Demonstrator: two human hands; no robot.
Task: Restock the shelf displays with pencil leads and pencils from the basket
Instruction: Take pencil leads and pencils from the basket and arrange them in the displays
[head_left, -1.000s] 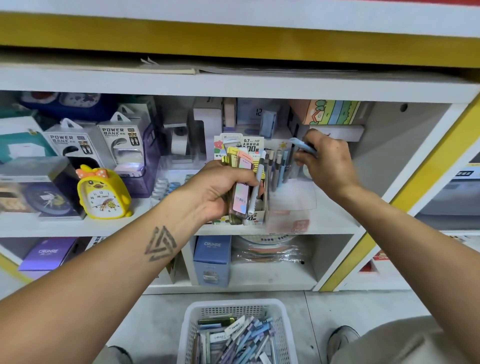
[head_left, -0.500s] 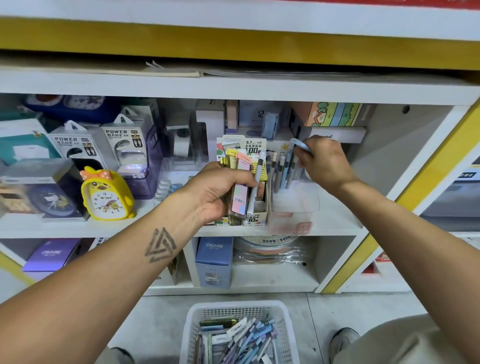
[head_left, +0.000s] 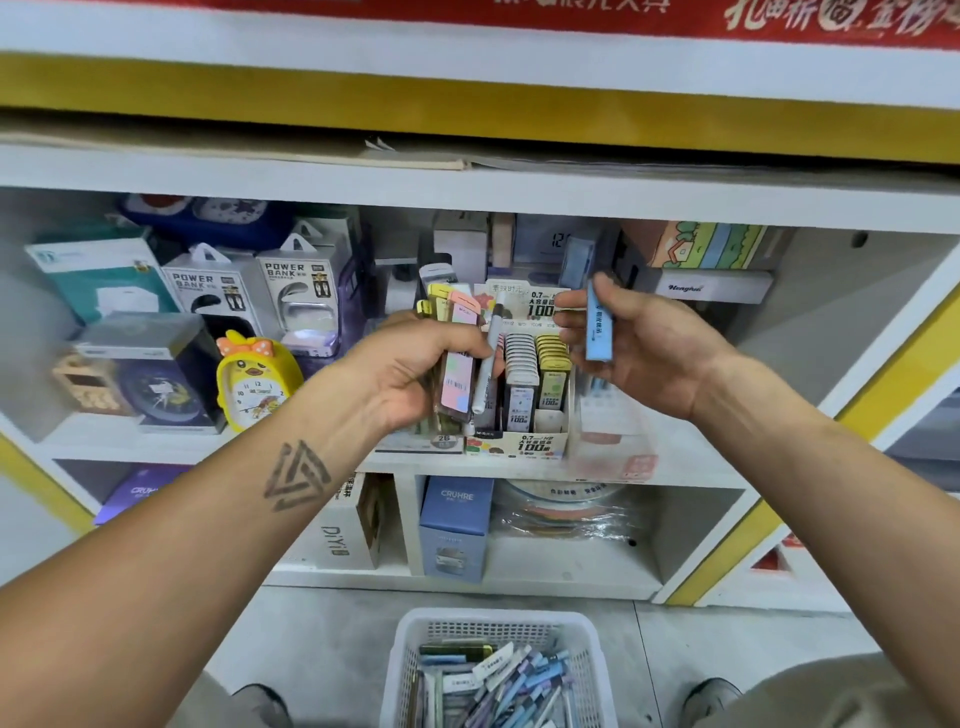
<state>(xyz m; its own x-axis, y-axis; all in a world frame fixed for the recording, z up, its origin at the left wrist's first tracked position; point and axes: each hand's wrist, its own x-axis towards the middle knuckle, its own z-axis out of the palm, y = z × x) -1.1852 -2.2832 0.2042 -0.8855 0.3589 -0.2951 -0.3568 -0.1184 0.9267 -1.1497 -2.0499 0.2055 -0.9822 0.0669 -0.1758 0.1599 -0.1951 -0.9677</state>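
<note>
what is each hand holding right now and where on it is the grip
The left hand grips a bundle of lead packs and a grey pencil around their middles. The right hand pinches a blue lead case near its upper part.

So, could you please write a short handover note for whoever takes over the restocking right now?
Left hand: grips a bundle of lead packs and a pencil, in front of the shelf.
Right hand: holds one blue pack, raised above the lead display box.
Display box: rows of grey and yellow packs already in it.
Basket on the floor: still many pencils.
Left: shelve both handfuls, then empty the basket.
</note>
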